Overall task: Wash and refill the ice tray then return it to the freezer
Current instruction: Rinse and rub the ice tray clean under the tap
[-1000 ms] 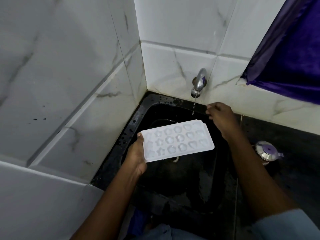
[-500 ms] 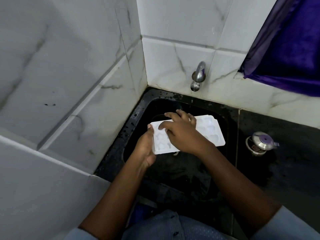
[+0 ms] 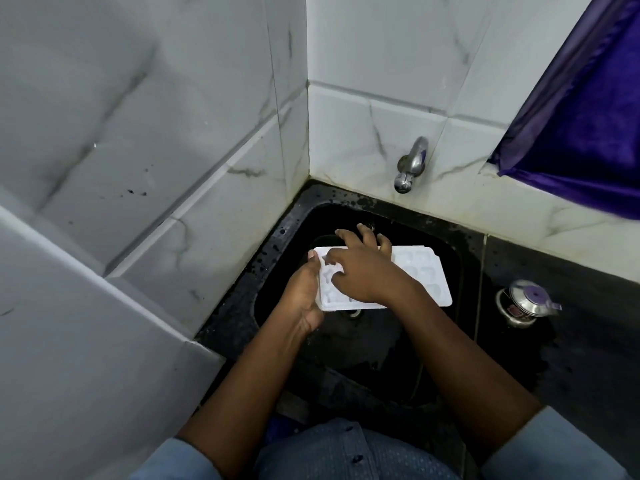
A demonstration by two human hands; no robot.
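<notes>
A white ice tray (image 3: 424, 271) with shaped cells is held level over the black sink (image 3: 460, 271). My left hand (image 3: 303, 296) grips its left short end, thumb on the rim. My right hand (image 3: 363, 268) lies on top of the tray's left half, fingers spread over the cells and covering them. The steel tap (image 3: 410, 166) juts from the back wall above the sink, and no water stream shows under it.
Marble-look tiled walls close in at the left and back. A small steel pot with a purple-knobbed lid (image 3: 524, 303) stands on the dark counter right of the sink. A purple curtain (image 3: 585, 109) hangs at the upper right. The drain (image 3: 353, 312) shows under the tray.
My right hand left the tap area and came down onto the tray, then slid further left over the cells. The thin water stream seen earlier is gone.
</notes>
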